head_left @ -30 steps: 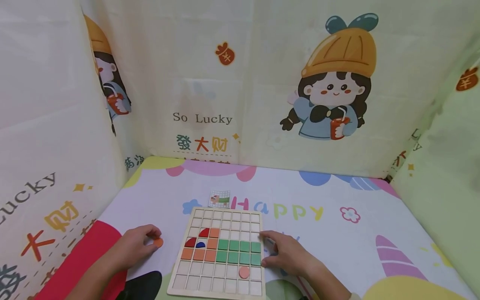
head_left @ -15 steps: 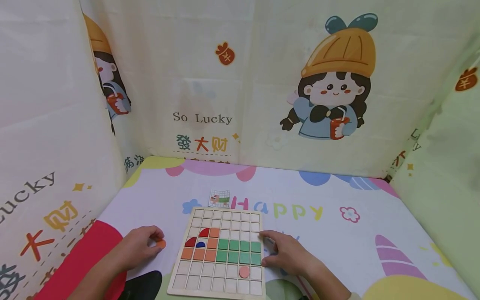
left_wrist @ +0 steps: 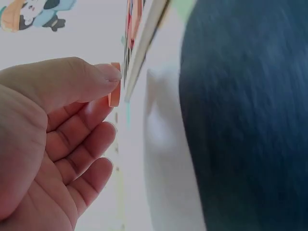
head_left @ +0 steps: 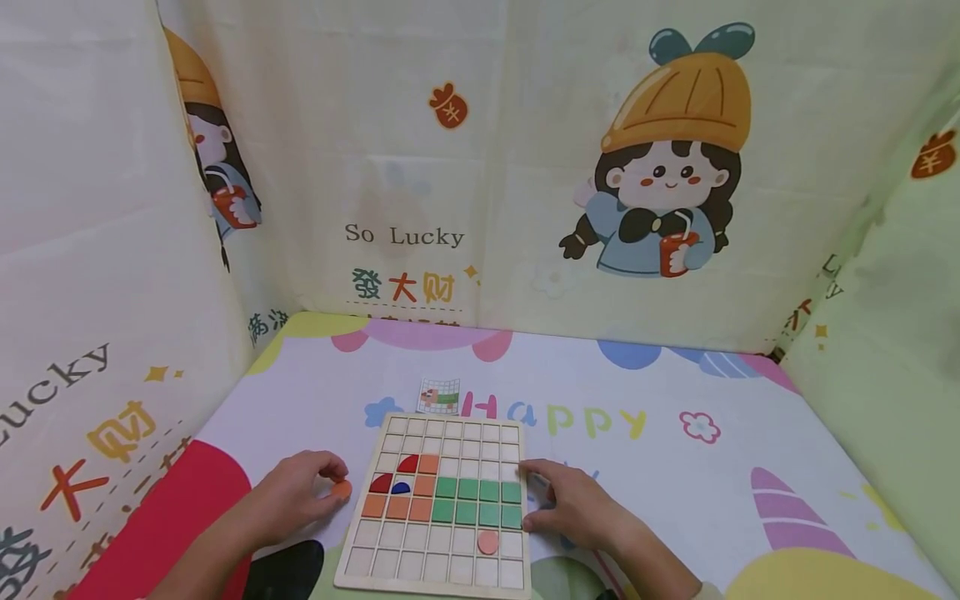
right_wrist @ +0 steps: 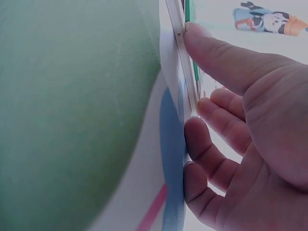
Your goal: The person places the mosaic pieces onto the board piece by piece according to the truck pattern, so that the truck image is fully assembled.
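Note:
My left hand (head_left: pixel 296 496) pinches a round orange disc (head_left: pixel 341 489) between thumb and fingers, just left of the wooden grid board (head_left: pixel 400 564). In the left wrist view the disc (left_wrist: pixel 114 85) shows edge-on at the thumb tip. My right hand (head_left: pixel 573 504) rests its thumb and fingertips against the board's right edge, as the right wrist view also shows at the board's side (right_wrist: pixel 179 33). In the cells lie green squares (head_left: pixel 489 492), orange squares (head_left: pixel 373 506), red quarter pieces (head_left: pixel 408 464), a blue half-round (head_left: pixel 401 489) and a pink disc (head_left: pixel 488 542).
A small picture card (head_left: pixel 438 397) showing a coloured grid pattern lies behind the board's far edge. The printed tablecloth (head_left: pixel 637 467) covers the table, and patterned cloth walls (head_left: pixel 525 208) rise at the back and both sides.
My left hand has moved right with the orange disc, up close to the board's left edge. The right hand and the pieces on the board have stayed in place.

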A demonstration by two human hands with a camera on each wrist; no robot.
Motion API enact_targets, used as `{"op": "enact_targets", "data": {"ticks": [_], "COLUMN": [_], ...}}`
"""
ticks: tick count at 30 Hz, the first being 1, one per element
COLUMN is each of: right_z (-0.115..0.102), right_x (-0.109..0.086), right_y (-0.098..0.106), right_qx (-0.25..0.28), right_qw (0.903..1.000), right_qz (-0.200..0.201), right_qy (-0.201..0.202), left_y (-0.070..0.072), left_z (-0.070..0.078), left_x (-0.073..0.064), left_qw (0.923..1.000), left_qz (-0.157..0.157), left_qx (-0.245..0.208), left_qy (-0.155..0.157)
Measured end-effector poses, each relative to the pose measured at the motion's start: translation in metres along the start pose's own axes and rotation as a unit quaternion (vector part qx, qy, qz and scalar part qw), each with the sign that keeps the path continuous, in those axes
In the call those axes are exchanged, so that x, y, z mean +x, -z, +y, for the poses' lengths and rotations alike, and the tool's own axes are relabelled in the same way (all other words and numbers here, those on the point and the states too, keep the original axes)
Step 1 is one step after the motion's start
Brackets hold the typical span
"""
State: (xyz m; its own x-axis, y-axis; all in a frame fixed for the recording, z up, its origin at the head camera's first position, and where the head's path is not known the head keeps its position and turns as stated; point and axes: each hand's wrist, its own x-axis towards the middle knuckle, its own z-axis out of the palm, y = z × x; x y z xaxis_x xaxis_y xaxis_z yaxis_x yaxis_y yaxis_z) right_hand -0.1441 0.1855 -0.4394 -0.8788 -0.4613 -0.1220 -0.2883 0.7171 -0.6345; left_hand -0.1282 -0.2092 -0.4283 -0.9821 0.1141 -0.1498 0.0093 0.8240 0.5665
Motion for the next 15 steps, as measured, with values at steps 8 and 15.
{"op": "enact_targets", "data": {"ticks": [8, 15], "right_z": [0.001, 0.001], "right_x": [0.001, 0.001], "right_y": [0.000, -0.001], "right_qx": [-0.003, -0.008], "right_qw": [1.0000, 1.0000], "right_qz": [0.003, 0.002], "right_qy": [-0.007, -0.006], "left_y": [-0.005, -0.016], "left_z": [0.019, 0.028], "left_x": [-0.003, -0.005], "left_qw": [0.9997, 0.9971], "left_qz": [-0.010, -0.035], "left_qx": [-0.006, -0.008], "left_qy": [-0.022, -0.068]}}
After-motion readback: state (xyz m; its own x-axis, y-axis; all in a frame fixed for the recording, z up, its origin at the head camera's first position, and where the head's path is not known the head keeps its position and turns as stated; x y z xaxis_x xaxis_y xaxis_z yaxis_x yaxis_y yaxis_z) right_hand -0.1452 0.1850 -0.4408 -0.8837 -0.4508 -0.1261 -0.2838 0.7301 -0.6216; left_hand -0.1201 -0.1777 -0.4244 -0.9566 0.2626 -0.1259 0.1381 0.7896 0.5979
